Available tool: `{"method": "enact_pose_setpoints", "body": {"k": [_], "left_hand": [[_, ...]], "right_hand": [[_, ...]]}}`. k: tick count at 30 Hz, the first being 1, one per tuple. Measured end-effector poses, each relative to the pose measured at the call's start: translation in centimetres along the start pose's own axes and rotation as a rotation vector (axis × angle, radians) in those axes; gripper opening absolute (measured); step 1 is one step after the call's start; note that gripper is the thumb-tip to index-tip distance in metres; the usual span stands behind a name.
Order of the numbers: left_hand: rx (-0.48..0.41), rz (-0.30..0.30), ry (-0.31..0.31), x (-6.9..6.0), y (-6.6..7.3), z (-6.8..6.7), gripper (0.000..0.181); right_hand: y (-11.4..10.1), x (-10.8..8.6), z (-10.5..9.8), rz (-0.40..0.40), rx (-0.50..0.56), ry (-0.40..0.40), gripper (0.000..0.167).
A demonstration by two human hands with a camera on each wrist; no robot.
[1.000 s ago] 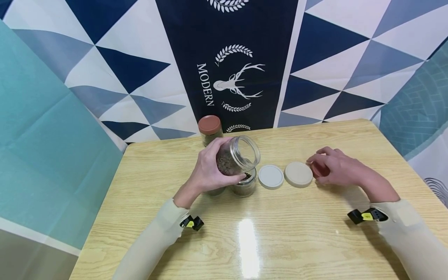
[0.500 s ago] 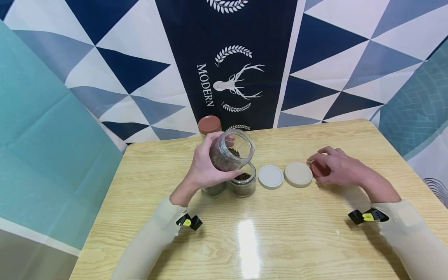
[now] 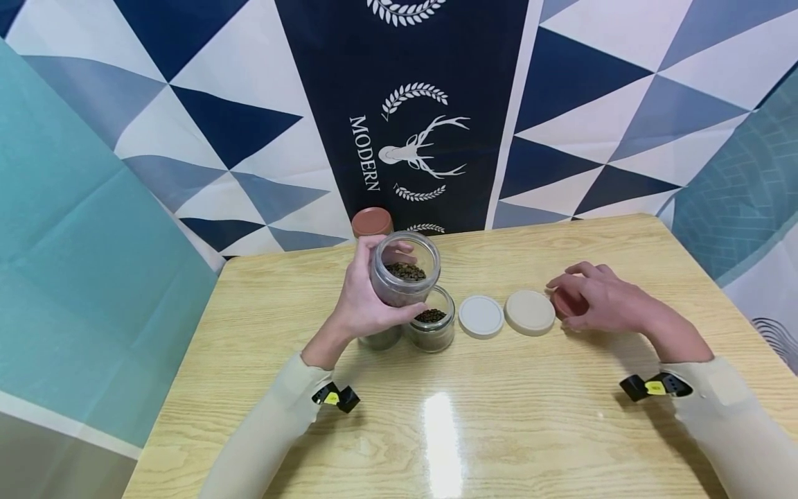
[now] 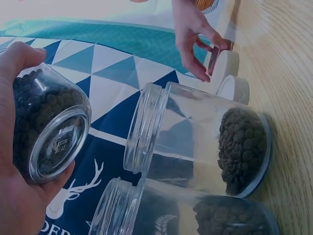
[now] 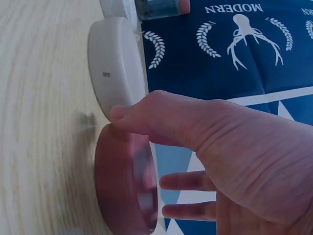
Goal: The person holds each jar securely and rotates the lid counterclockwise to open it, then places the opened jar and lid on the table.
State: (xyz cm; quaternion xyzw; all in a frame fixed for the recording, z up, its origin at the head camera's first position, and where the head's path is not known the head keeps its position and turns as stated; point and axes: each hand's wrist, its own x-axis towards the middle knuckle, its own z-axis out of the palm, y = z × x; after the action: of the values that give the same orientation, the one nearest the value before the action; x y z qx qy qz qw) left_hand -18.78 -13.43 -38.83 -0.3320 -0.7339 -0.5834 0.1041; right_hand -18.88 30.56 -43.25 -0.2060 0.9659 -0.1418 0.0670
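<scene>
A glass jar [image 3: 399, 284] partly filled with dark beans is gripped in my left hand [image 3: 359, 298], tilted, its mouth uncovered. Just beneath it a second lidless jar [image 3: 431, 324], with beans in its bottom, stands on the table. Another open jar [image 4: 195, 210] beside that one shows in the left wrist view; from above my hand mostly hides it. My right hand [image 3: 601, 299] hovers low around a reddish-brown lid [image 5: 127, 181] lying on the table. Its thumb touches the lid's edge, while the other fingers are loosely bent and look apart from it.
A beige lid [image 3: 530, 312] and a white lid [image 3: 481, 317] lie in line beside the reddish one. Behind the held jar stands a jar with a reddish-brown lid [image 3: 373, 222]. A patterned cloth [image 3: 249, 138] rises at the back edge of the wooden table [image 3: 499, 423].
The jar in my left hand has swung from a steep tilt toward upright and shifted slightly left, uncovering the mouth of the jar below. My right hand stays in place.
</scene>
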Motion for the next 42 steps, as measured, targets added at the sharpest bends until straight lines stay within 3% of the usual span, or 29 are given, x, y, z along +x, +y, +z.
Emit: {"method": "enact_pose_setpoints", "body": {"k": [15, 29, 42], "left_hand": [[-0.041, 0.017, 0.067, -1.2, -0.5, -1.8, 0.094], [-0.001, -0.005, 0.166, -3.4, -1.1, -4.0, 0.090], [-0.038, -0.009, 0.232, -5.4, -2.0, -6.4, 0.090]], "right_hand": [[-0.1, 0.0, -0.4, -0.003, 0.001, -0.015, 0.072], [0.0, 0.0, -0.2, -0.008, 0.011, -0.016, 0.070], [0.1, -0.1, 0.0, -0.002, 0.004, -0.021, 0.071]]}}
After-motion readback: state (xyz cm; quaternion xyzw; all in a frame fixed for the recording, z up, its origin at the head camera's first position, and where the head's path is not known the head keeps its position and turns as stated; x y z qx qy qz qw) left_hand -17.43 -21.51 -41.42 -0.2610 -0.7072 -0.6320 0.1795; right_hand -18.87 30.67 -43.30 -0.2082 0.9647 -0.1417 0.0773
